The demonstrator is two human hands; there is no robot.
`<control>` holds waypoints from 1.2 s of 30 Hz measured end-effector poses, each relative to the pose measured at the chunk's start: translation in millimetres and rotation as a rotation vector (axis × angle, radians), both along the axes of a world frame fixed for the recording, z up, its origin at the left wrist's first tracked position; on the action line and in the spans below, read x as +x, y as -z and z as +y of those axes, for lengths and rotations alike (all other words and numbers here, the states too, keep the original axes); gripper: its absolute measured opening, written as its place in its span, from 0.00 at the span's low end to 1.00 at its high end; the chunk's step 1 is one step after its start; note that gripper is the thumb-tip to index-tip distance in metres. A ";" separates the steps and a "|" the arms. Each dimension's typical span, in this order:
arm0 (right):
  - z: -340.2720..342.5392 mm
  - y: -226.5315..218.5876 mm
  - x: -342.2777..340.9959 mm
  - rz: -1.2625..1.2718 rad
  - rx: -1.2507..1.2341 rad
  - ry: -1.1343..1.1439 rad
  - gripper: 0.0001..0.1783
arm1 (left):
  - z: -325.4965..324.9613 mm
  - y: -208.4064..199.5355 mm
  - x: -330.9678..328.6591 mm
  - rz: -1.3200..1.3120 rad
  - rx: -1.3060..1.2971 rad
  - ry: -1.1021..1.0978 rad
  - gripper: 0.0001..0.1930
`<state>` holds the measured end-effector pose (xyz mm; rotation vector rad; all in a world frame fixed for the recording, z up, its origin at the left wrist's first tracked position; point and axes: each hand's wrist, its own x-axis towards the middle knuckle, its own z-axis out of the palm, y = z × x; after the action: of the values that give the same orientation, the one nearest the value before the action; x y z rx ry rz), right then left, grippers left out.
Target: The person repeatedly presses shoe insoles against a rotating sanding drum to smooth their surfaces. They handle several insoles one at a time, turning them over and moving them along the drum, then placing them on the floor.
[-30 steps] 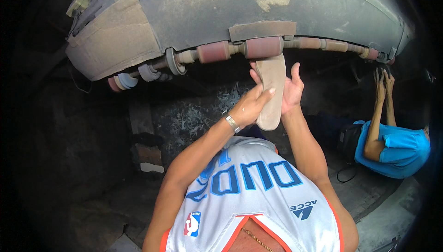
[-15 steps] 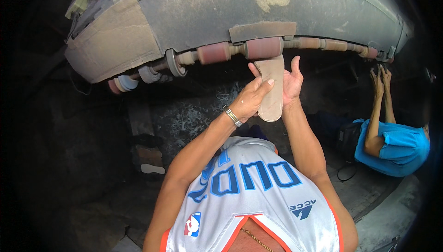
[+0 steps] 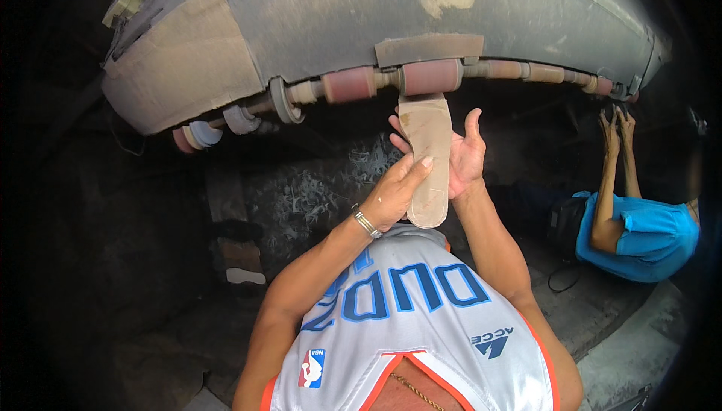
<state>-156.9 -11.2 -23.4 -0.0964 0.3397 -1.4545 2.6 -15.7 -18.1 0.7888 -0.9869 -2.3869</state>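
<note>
Neckline: a gold-coloured chain (image 3: 416, 391) is hanging inside an orange-edged collar.
Jersey: the white sleeveless jersey (image 3: 444, 328) is showing large blue lettering (image 3: 404, 291), upside down to this view, a small dark logo (image 3: 490, 347) on one side and a red, white and blue badge (image 3: 311, 368) on the other.
Left hand: the left hand (image 3: 392, 193), with a metal band (image 3: 367, 223) circling its wrist, is gripping the insole, thumb pressing its face.
Right hand: the right hand (image 3: 465, 163) is staying spread, thumb sticking out, fingers reaching behind the insole.
Insole: the beige insole (image 3: 430, 131) is pointing its rounded heel toward the wearer, its other end sitting right at the red sanding drum's (image 3: 432, 78) underside; contact cannot be told.
Shaft: a second red drum (image 3: 349, 84) is sitting left of the first.
Housing: the grey housing (image 3: 323, 20) is looming above, carrying a brown panel (image 3: 180, 57).
Floor: pale shreds (image 3: 301, 200) are littering it.
Co-worker: someone in a blue shirt (image 3: 635, 238) is reaching toward the shaft's right end.
</note>
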 end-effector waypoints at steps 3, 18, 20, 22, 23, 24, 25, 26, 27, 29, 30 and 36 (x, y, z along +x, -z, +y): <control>-8.3 0.5 0.9 -0.040 -0.038 -0.006 0.68 | -9.3 5.2 -3.1 -0.031 -0.046 -0.028 0.29; -30.4 4.9 -5.1 0.009 -0.036 -0.003 0.66 | -39.4 -1.6 -10.5 0.018 -0.074 -0.042 0.32; -21.9 6.8 -4.1 -0.016 -0.106 0.009 0.63 | -38.5 -2.0 3.2 0.008 -0.035 0.083 0.30; -16.1 5.8 -14.6 0.246 0.031 0.051 0.55 | -43.4 0.9 31.4 0.042 0.056 0.326 0.28; -9.1 4.4 -20.7 0.360 0.079 0.058 0.51 | -47.4 6.2 39.4 -0.055 -0.007 0.419 0.27; -0.3 1.5 -26.6 0.374 0.188 0.052 0.32 | -53.8 13.8 46.3 -0.111 -0.078 0.507 0.25; 6.6 -2.8 -33.1 0.537 0.219 0.015 0.28 | -60.5 22.7 53.3 -0.151 -0.156 0.586 0.24; 12.8 -9.2 -41.2 0.709 0.279 -0.008 0.25 | -66.8 32.5 59.4 -0.197 -0.125 0.586 0.20; 16.7 -15.3 -47.5 0.891 0.408 -0.025 0.21 | -76.5 43.4 63.5 -0.279 -0.222 0.495 0.19; 21.6 -30.3 -59.4 1.019 0.326 -0.042 0.17 | -95.7 65.2 69.7 -0.422 -0.413 0.311 0.15; 24.5 -37.3 -61.8 1.078 0.342 -0.049 0.18 | -101.2 74.5 74.7 -0.265 -0.249 0.167 0.15; 14.0 -39.2 -27.0 1.271 0.266 0.091 0.17 | -112.1 123.1 60.9 0.199 0.289 -0.327 0.10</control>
<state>-183.9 2.8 15.8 -0.8057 1.5693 -1.2549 63.5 -127.8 -141.3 0.7290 -0.4033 -2.2866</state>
